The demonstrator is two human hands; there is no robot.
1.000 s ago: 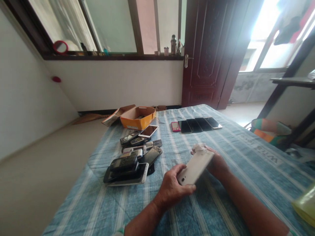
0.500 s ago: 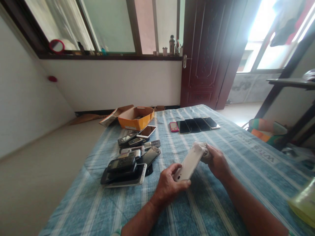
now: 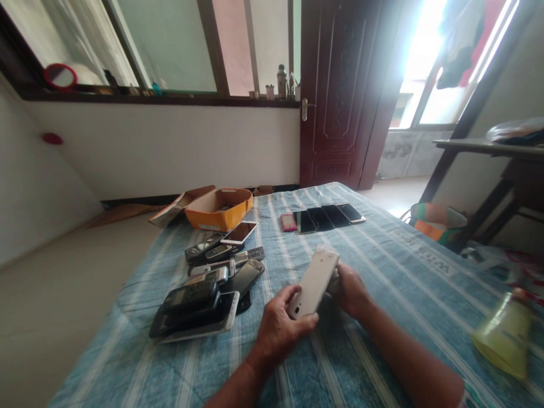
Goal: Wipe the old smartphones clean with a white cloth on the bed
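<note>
My left hand (image 3: 283,317) grips the lower end of a white smartphone (image 3: 317,283), thumb and fingers at its edges. The phone is tilted over the tablecloth, its white back with a camera hole towards me. My right hand (image 3: 351,292) is closed behind the phone's right edge. A crumpled white tissue (image 3: 325,248) shows at the phone's top edge; the rest of it, and the right fingertips, are mostly hidden behind the phone. To the left lies a pile of old mobile phones (image 3: 193,292), some flip or keypad models and some smartphones.
An orange cardboard box (image 3: 221,214) with its lid raised stands behind the pile. Several dark smartphones (image 3: 323,218) lie in a row beside a pink phone (image 3: 288,222) at the far side. A yellow translucent container (image 3: 504,334) sits at the right on the blue striped tablecloth (image 3: 395,294).
My right hand has drawn down behind the phone, and less of the tissue shows at its top. The view has turned slightly to the right. My left hand keeps its grip.
</note>
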